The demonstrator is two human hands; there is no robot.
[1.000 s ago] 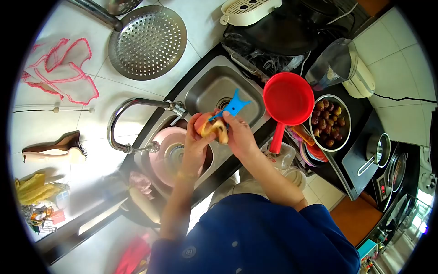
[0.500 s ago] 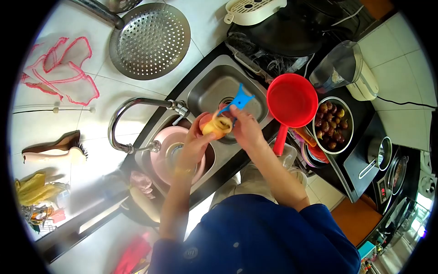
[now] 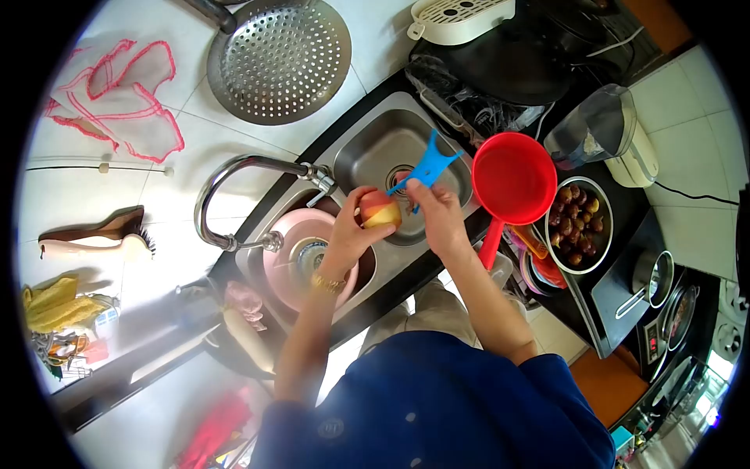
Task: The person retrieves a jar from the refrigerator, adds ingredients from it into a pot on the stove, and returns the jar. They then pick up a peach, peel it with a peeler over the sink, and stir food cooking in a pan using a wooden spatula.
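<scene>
My left hand (image 3: 349,233) is closed around a partly peeled apple (image 3: 380,211), red skin on its upper side and pale yellow flesh below. In my right hand (image 3: 444,220) is a blue peeler (image 3: 434,162), its wide forked end pointing up and away from me. The peeler's near end sits just beside the apple. Both hands are over the edge of the steel sink (image 3: 367,144), near its drain (image 3: 401,178). Some reddish bits show around the drain. My right fingers partly hide the peeler's lower part.
A pink basin (image 3: 283,270) fills the left sink bowl below the faucet (image 3: 205,205). A red dipper (image 3: 513,178) lies to the right, beside a bowl (image 3: 580,268) of dark round fruit. A perforated skimmer (image 3: 281,62) hangs on the tiled wall.
A curled strip of peel that stood on the apple no longer shows there. My right hand has moved slightly away from the apple with the peeler. The view has shifted a little.
</scene>
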